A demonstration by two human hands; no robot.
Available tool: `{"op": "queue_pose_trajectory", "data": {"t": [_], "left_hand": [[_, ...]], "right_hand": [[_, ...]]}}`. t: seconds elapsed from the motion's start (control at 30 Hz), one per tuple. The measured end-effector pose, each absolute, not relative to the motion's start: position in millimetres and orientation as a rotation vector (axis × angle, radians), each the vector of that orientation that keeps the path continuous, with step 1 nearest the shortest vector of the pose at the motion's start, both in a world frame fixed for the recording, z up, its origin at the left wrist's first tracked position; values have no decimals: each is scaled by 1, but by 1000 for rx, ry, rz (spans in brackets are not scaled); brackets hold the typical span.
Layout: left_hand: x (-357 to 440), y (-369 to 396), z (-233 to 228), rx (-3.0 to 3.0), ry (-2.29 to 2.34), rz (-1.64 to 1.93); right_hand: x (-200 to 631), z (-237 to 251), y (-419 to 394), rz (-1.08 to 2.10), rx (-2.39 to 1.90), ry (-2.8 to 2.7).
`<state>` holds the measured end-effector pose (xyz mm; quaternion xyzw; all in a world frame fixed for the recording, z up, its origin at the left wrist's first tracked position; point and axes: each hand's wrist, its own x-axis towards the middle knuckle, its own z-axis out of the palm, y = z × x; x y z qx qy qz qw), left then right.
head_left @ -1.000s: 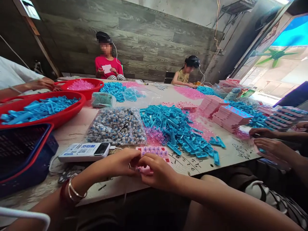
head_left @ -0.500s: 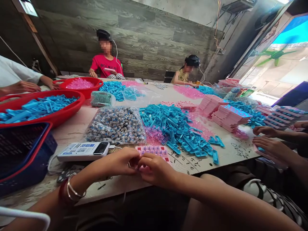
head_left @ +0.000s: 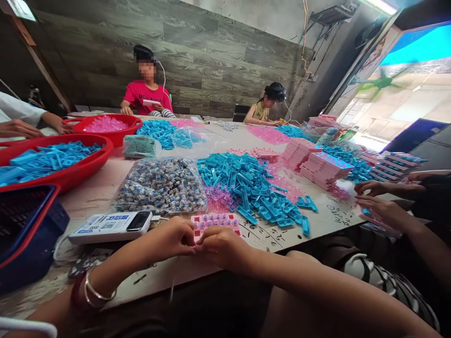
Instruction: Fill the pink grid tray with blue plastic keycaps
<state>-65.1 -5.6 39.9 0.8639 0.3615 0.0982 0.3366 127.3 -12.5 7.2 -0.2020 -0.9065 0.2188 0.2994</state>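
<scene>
Your left hand and right hand still pinch closed on the pink tray, knuckles now pressed closer together than before.

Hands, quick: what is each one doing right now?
Left hand: closed, fingertips pinched at the pink tray.
Right hand: closed, pinched against the same tray's near edge.

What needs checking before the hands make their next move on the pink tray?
1. Pink tray flat on table: ok.
2. Left hand and right hand meet at the tray's near edge: ok.
3. Piece between the fingertips: cannot tell, hidden.
4. Tray slots filled: cannot tell, partly covered.
5. Blue parts pile close beyond the tray: ok.
6. Bag of small switches and white device lie apart from the tray: ok.
</scene>
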Motion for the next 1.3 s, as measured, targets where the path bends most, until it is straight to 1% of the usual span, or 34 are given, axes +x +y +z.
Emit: {"op": "queue_pose_trajectory", "data": {"t": [0.17,0.3,0.5,0.73,0.9,1.07,1.13,1.3], "left_hand": [[-64,-6,37,2265,912,252],[-64,-5,36,2277,909,259],[-64,-4,36,2271,919,241],[-66,0,27,2297,966,197],[-67,0,26,2328,958,199],[-69,-2,28,2328,1022,145],[-69,-2,29,2332,1016,143],[-68,-3,31,2321,958,210]], "right_hand": [[127,1,-10,540,-544,-2426],[126,-4,-8,586,-583,-2424],[126,1,-8,634,-616,-2466],[123,4,-6,573,-610,-2514],[123,1,-5,590,-627,-2506],[129,10,-4,600,-512,-2558],[133,16,-4,547,-462,-2616],[136,20,-4,284,-337,-2659]]}}
